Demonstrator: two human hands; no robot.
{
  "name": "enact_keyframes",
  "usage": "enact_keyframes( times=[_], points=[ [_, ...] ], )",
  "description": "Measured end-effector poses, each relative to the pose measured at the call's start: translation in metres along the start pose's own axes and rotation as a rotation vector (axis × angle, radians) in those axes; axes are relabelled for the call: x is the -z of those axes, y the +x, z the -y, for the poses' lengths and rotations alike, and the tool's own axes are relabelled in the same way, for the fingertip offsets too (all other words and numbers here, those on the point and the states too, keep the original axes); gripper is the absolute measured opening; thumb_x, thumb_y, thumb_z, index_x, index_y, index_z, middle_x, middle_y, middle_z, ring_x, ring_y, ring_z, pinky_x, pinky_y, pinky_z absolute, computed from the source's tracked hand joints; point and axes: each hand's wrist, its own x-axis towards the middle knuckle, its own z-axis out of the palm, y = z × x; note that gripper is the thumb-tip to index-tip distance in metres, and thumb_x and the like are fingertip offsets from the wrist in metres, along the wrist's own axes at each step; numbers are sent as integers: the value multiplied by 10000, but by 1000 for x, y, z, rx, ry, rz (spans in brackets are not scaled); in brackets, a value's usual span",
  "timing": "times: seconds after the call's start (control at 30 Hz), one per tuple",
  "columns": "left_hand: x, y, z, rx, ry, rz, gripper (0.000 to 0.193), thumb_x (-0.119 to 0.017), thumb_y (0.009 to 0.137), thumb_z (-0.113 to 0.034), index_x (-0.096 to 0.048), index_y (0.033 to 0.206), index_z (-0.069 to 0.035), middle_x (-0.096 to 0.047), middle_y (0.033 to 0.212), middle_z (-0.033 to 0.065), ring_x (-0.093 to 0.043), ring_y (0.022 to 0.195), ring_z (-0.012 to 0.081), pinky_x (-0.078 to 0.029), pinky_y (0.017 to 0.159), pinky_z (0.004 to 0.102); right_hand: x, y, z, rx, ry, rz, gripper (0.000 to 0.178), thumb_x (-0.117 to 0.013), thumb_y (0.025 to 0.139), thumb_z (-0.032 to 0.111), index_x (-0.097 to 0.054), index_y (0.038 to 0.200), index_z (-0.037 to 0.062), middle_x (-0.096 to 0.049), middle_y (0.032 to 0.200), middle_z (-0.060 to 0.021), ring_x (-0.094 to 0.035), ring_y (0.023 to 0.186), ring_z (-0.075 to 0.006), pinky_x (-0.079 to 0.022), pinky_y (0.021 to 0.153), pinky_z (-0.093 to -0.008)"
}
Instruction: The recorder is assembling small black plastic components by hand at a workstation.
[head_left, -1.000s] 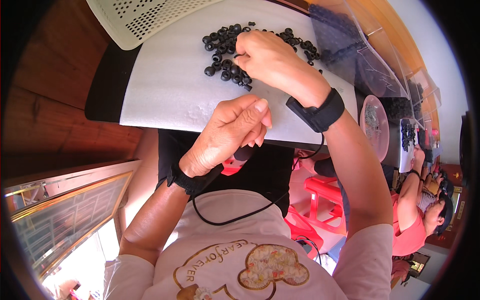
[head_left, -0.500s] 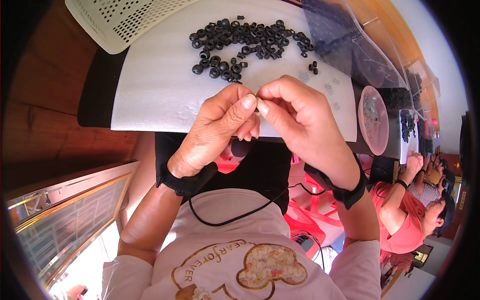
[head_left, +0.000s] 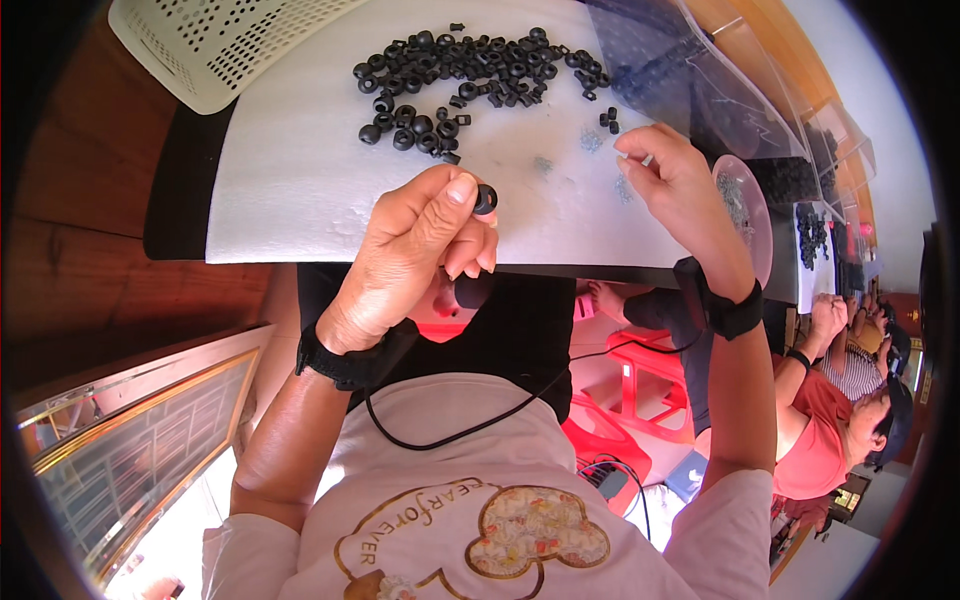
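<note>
The right hand [head_left: 660, 172] has left the left hand [head_left: 420, 228], which alone now pinches 1 black ring [head_left: 486, 200]. Pale bits [head_left: 592, 140] lie just left of the right hand; whether its fingertips grip any, I cannot tell.

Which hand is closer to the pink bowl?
Right. The right hand is just left of the pink bowl, over the white sheet; the left hand is much farther left, holding a small black part.

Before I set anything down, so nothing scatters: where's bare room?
The white sheet is bare between the basket, black parts and left hand, and near its front edge between that and the right hand. Its far middle is crowded.
</note>
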Motion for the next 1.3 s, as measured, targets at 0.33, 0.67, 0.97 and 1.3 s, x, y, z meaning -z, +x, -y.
enact_keyframes(
  times=[0.33, 0.67, 0.97, 1.3],
  points=[
    [-1, -1, -1, 40, 44, -38, 387, -437, 998, -397, -554, 917, -37, -390, 515, 12, -543, 609, 157, -408, 555, 259, -11, 19, 5, -14, -190, 41, 81, -585, 828, 108, -572, 836, 28, -562, 833, -138, -568, 767, -333, -438, 656, -417],
    [0, 2, -1, -12, 13, -4, 392, -447, 993, -401, -557, 933, -29, -383, 513, 18, -541, 608, 165, -398, 538, 260, -17, 24, 4, 17, -183, 11, 78, -587, 828, 86, -584, 823, 8, -571, 811, -124, -565, 717, -291, -440, 635, -376],
    [0, -1, -3, 11, -14, 12, 411, -450, 993, -412, -532, 869, -29, -401, 569, -6, -523, 628, 119, -426, 590, 244, -4, 22, 7, -62, 29, -21, 63, -557, 821, 73, -606, 843, 40, -587, 814, -113, -592, 773, -282, -455, 673, -364],
    [-1, 0, -3, 7, 40, 13, 432, -440, 989, -445, -529, 865, -41, -402, 572, -14, -544, 645, 106, -396, 495, 210, -11, 20, -6, 70, -97, -30, 38, -594, 838, 5, -578, 872, -2, -540, 772, -83, -541, 646, -172, -414, 579, -280]
  ],
)
